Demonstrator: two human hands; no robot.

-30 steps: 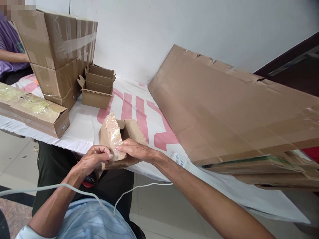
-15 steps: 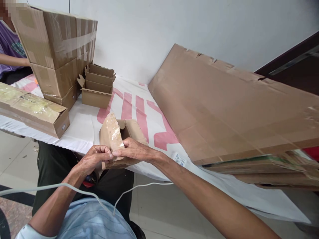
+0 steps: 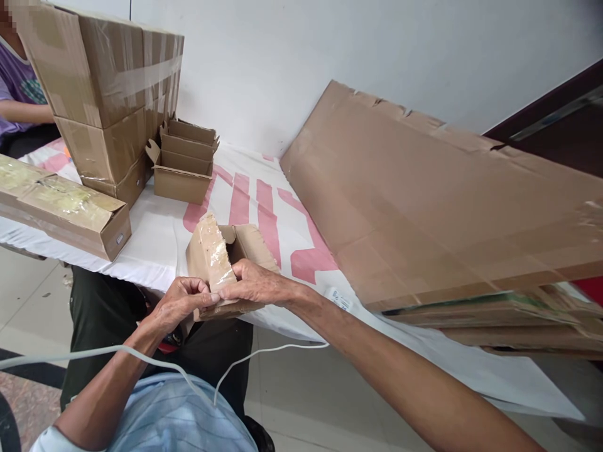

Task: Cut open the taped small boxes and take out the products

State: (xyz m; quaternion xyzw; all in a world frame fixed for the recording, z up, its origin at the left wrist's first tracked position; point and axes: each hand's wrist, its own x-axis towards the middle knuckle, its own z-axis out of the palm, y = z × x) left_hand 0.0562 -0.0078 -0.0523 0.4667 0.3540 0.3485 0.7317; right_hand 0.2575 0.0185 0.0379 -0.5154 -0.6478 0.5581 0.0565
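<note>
A small brown cardboard box lies at the near edge of the table, its taped flap standing up. My left hand pinches the lower edge of that flap with closed fingers. My right hand grips the box's near side, thumb and fingers closed on it, touching my left fingertips. A white cable runs across my light blue shirt below the hands.
Stacked taped cartons stand at the back left, with several small open boxes beside them. A long flat box overhangs the left edge. Large flattened cardboard sheets cover the right. Another person in purple sits far left.
My hands have shifted slightly; the left fingers have slid a little lower and rightwards on the flap's edge. The box stays in place.
</note>
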